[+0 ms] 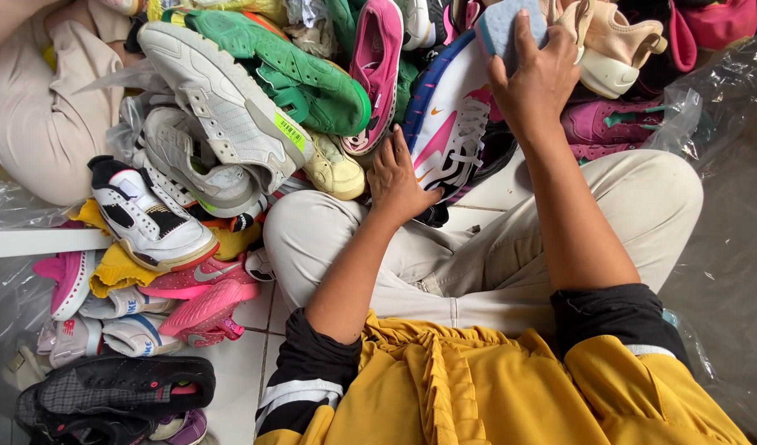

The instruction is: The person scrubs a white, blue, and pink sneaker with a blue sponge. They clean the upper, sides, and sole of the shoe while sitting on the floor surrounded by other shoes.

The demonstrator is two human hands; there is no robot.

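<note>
Two hands are engaged on one shoe at the front of the pile, over the person's crossed legs. The white sneaker with pink and blue trim (pixel 448 124) is steadied on the left by the left hand (pixel 399 177), fingers loosely spread and laid flat against its side, nothing pinched. A pale blue sponge-like pad (pixel 510 25) is pressed to the shoe's upper end by the right hand (pixel 536 78), fingers closed together over the pad. Step judged: wiping or scrubbing of this shoe, in progress. Next move would call for firm bracing from the left hand while the pad is drawn along the shoe, without neighbouring shoes being dislodged.

Labels and packaging: a small lime-green rectangular tag (pixel 289 132) is seen on the side of the white chunky sneaker (pixel 230 107), left of centre. Clear crumpled plastic sheeting (pixel 724 91) lies at the right edge, beside a magenta shoe (pixel 609 124); more plastic is seen lower left. A green sneaker (pixel 304 74) lies at the top of the pile. The floor (pixel 238 371) is white tile.
</note>
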